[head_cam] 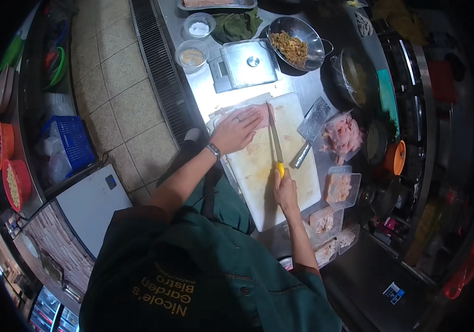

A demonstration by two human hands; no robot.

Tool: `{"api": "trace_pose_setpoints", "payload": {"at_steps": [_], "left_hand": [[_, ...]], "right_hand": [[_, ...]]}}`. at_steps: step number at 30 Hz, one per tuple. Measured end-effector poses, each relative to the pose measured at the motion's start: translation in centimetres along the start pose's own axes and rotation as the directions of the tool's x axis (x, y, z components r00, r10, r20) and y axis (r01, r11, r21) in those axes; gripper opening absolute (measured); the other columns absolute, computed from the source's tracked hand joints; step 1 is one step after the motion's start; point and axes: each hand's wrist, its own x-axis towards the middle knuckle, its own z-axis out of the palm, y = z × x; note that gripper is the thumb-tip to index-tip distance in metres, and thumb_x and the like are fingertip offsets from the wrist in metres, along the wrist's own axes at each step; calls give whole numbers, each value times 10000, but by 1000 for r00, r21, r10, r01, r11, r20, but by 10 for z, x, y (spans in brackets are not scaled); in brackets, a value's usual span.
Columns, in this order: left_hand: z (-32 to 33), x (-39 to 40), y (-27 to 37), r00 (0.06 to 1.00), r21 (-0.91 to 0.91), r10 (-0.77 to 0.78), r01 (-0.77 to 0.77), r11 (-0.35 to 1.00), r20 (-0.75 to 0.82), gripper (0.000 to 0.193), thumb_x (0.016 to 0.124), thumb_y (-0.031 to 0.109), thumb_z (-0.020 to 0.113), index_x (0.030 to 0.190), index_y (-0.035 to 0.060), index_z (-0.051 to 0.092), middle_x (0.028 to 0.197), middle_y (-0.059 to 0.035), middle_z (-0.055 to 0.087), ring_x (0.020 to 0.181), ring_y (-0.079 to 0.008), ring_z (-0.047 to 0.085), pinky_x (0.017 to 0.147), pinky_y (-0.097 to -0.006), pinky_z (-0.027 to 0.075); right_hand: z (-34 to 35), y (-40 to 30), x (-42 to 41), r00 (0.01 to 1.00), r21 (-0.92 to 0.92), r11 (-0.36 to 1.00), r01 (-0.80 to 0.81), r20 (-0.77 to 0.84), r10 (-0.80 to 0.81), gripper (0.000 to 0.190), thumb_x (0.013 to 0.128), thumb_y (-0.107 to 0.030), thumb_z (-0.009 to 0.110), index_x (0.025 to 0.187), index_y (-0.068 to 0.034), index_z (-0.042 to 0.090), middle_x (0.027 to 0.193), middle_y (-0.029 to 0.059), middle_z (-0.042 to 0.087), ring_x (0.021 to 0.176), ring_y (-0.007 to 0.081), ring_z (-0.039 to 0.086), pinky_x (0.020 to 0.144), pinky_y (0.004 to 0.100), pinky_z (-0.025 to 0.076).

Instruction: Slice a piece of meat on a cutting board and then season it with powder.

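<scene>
On a white cutting board lies a piece of pale pink raw meat. My left hand rests flat on the meat, fingers pointing towards its right end. My right hand grips the yellow handle of a long knife, whose blade lies across the meat's right end, just beyond my left fingertips. Whether the blade has cut in cannot be told. A metal cleaver lies at the board's right edge, its handle over the board.
A kitchen scale stands beyond the board, near a metal bowl of brown minced food and two small bowls. Right of the board are a plastic bag of raw meat and several plastic containers of meat pieces.
</scene>
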Motion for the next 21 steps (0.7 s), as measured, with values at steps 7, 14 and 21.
{"api": "trace_pose_setpoints", "payload": {"at_steps": [7,14,21], "left_hand": [[2,-2,1,1000,-10,-11,11,1000,4,490,930,276,548,1387,100,533,1442,-46,516,1373,-197,422,1142,-411,330],[3,-3,0,1000,-29,-8,8,1000,-7,489,928,281,550,1383,102,535,1445,-44,513,1368,-188,428,1144,-398,330],[-18,-8,2,992,-145,-121,125,981,33,504,926,221,578,1409,93,512,1441,-98,509,1361,-253,438,1155,-410,320]], "right_hand": [[-2,5,3,993,-32,995,94,-70,-96,292,1044,-306,465,1113,-26,513,622,283,574,594,495,584,533,548,408],[-11,-2,7,998,70,996,46,-56,-42,286,1035,-282,482,1147,-21,519,667,307,592,652,517,596,549,563,424],[-16,-11,2,997,204,977,-59,-37,68,320,1038,-317,468,1165,-27,518,680,318,591,682,532,596,567,574,416]]}}
